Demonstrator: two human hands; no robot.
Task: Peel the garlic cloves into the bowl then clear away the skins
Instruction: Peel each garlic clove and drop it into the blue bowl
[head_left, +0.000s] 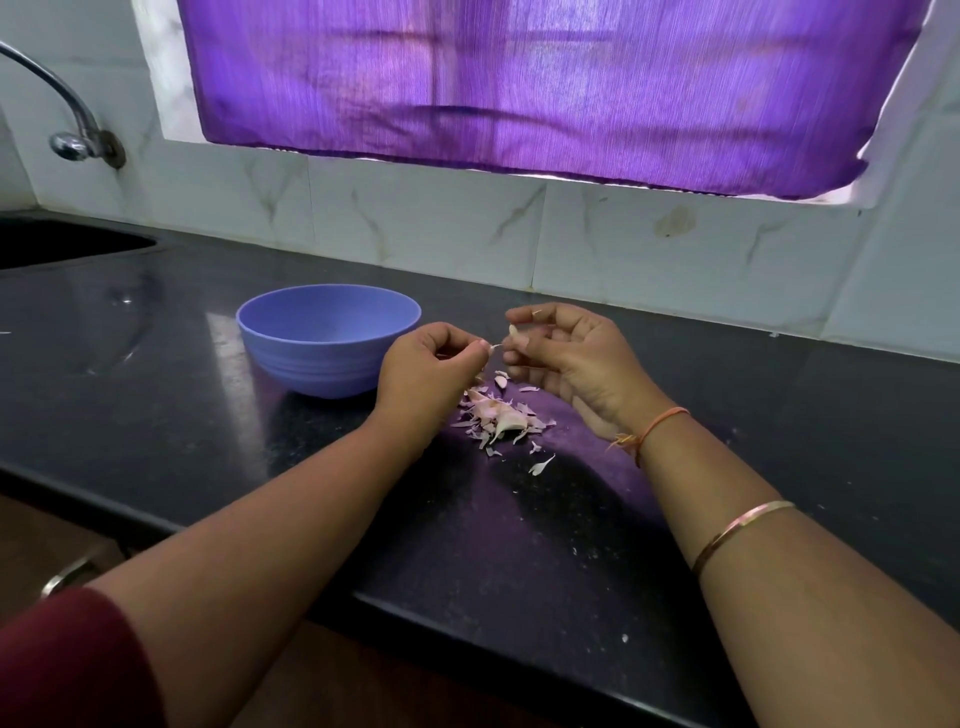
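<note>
Just right of the blue bowl (311, 364), right hand (566, 358) pinches a garlic clove (514, 331); left hand (431, 364) nips its skin strip (496, 346). Clove looks light and firm (likely slick once bare), so grip the ends. Skin is papery and tears easily.

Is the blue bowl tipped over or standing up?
Standing up. The bowl rests on its base on the counter, open rim facing up.
</note>
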